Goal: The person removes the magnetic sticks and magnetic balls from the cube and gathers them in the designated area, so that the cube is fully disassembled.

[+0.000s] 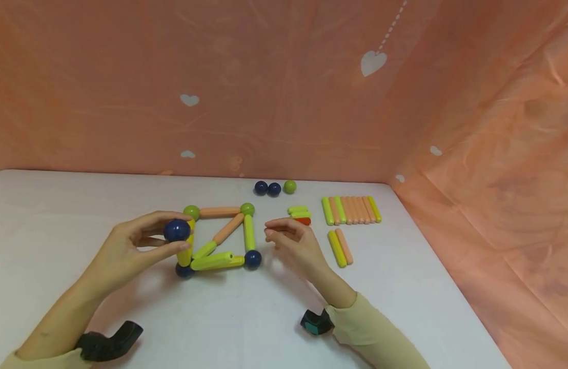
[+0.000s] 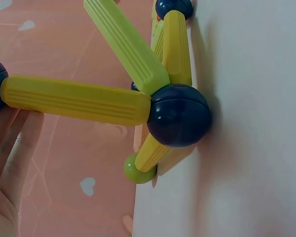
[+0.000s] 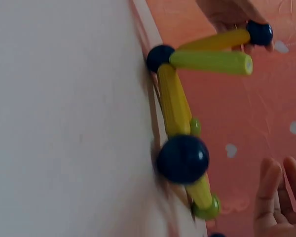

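My left hand [image 1: 132, 241] pinches a dark blue ball [image 1: 176, 230] between thumb and fingers. That ball sits atop a yellow stick [image 2: 76, 100], which rises from another blue ball [image 2: 179, 116] at the frame's near left corner. From this corner ball a lime-green stick [image 3: 212, 62] also slants upward, its far end free. The flat frame has a blue ball [image 1: 253, 259] at near right and green balls [image 1: 247, 209] at the far corners, joined by sticks, with a peach-and-green diagonal [image 1: 228, 229]. My right hand [image 1: 298, 246], fingers loosely bent, holds nothing, right of the frame.
Two blue balls [image 1: 267, 188] and a green ball [image 1: 290, 186] lie at the back. Short green and red sticks [image 1: 300, 215] lie beyond the right hand. Further right are a row of sticks [image 1: 353, 210] and two loose sticks [image 1: 340, 248]. A peach curtain [image 1: 284, 92] hangs behind.
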Available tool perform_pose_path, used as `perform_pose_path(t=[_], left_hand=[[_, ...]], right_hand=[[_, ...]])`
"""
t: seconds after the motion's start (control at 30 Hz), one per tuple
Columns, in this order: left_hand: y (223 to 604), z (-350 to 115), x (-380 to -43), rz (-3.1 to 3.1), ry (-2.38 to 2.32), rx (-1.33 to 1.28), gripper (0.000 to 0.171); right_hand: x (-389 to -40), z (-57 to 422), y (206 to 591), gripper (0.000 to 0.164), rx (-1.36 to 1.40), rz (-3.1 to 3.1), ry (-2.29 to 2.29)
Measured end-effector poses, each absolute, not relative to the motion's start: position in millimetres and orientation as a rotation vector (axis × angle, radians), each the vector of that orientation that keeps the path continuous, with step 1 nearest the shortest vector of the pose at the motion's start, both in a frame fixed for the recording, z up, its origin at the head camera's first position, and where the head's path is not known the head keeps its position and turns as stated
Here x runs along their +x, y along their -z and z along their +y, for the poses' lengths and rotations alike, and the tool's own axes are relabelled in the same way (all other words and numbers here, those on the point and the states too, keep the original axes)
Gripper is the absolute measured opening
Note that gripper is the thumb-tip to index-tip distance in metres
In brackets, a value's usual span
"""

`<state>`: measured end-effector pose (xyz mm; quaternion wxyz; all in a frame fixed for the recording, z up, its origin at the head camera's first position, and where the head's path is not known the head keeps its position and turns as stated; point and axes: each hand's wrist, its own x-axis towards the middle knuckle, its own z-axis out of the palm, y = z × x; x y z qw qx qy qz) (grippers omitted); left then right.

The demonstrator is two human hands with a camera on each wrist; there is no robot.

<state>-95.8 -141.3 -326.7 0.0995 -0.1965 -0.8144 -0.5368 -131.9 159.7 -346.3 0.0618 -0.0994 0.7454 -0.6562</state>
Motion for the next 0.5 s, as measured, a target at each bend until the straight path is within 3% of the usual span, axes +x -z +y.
perform_pose_path(t=[0.5], left_hand=[[323.9,-140.6,-93.9,-2.431,1.599,-0.566,0.038]], right_hand=[[-125.2,114.6,353.4,0.037,-0.627,2.026,1.697]])
